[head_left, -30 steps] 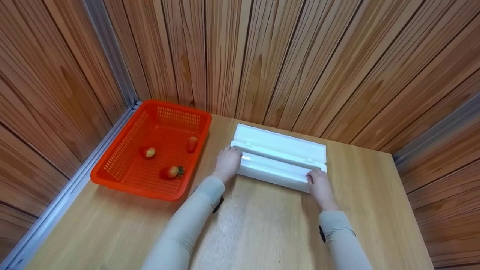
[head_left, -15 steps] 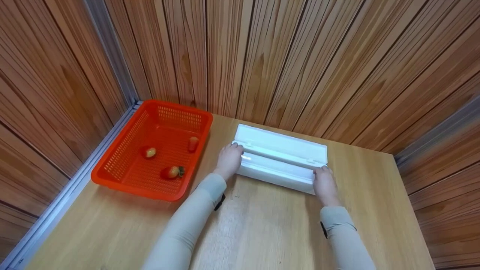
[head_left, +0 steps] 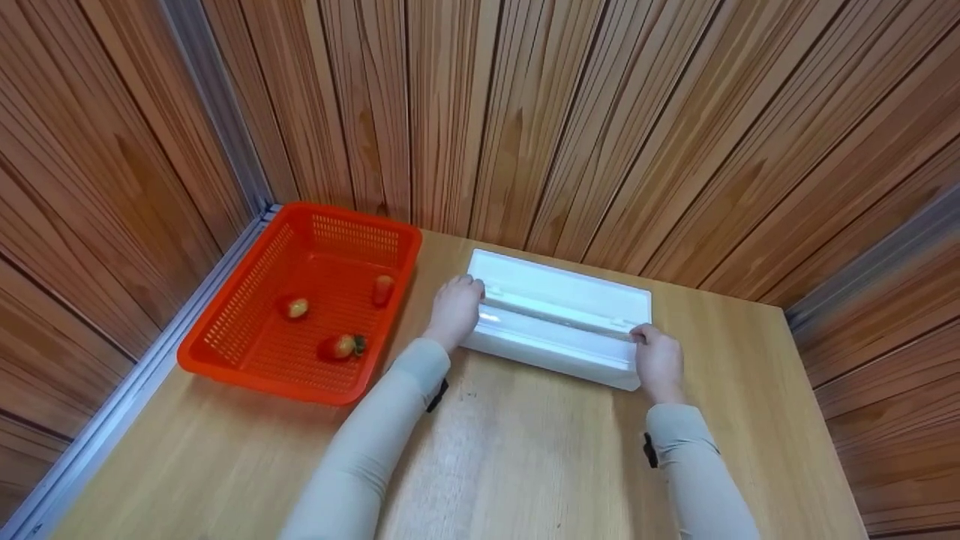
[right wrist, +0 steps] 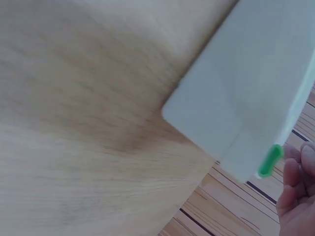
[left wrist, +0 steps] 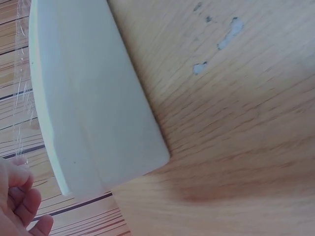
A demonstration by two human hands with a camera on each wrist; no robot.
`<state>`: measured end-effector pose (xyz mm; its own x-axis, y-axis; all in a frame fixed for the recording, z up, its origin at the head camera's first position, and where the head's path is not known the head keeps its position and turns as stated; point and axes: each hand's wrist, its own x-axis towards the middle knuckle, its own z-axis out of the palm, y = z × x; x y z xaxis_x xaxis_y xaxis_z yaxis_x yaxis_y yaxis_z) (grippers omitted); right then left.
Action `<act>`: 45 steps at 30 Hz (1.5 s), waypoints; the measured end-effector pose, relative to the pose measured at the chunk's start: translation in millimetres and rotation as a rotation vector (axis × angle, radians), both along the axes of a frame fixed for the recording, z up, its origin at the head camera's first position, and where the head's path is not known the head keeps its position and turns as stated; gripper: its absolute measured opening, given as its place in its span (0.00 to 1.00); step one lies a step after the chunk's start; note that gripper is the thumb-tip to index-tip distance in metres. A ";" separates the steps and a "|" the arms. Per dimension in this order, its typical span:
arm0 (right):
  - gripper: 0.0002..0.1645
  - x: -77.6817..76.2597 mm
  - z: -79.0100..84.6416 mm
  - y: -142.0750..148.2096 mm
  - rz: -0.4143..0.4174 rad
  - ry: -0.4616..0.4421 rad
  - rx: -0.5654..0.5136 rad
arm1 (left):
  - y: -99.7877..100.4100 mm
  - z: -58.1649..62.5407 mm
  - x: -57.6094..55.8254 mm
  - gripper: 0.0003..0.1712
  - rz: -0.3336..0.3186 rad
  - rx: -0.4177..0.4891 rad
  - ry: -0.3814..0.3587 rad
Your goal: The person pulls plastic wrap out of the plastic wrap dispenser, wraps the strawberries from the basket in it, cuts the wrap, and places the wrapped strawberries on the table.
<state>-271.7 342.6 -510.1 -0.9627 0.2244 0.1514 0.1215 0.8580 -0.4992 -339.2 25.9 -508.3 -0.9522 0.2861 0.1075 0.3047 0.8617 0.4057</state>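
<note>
On the wooden surface (head_left: 540, 450), the white box (head_left: 555, 360) lies open; your left grip (left wrist: 19, 201) pinches clear film (left wrist: 22, 88) beside it; your right grip (right wrist: 298, 191) curls near the green tab (right wrist: 270, 161), its hold unclear.

Planked walls (head_left: 570, 135); blurred right-hand strip (head_left: 870, 262), perhaps metal.

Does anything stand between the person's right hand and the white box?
Nothing visible does. The right hand is at the right end of the white box, close to its green tab. The orange basket stands off to the left, beyond the left hand.
</note>
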 end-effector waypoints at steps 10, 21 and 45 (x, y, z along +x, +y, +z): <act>0.16 2.0 26.6 1.0 -0.026 -0.047 -0.097 | -4.6 19.0 2.5 0.12 0.013 0.081 -0.026; 0.15 5.5 46.2 2.8 -0.006 0.024 -0.085 | -5.8 36.3 6.2 0.15 0.048 0.315 -0.138; 0.14 20.8 96.9 1.5 0.040 0.255 -0.081 | -12.3 88.0 21.0 0.09 0.054 0.453 -0.049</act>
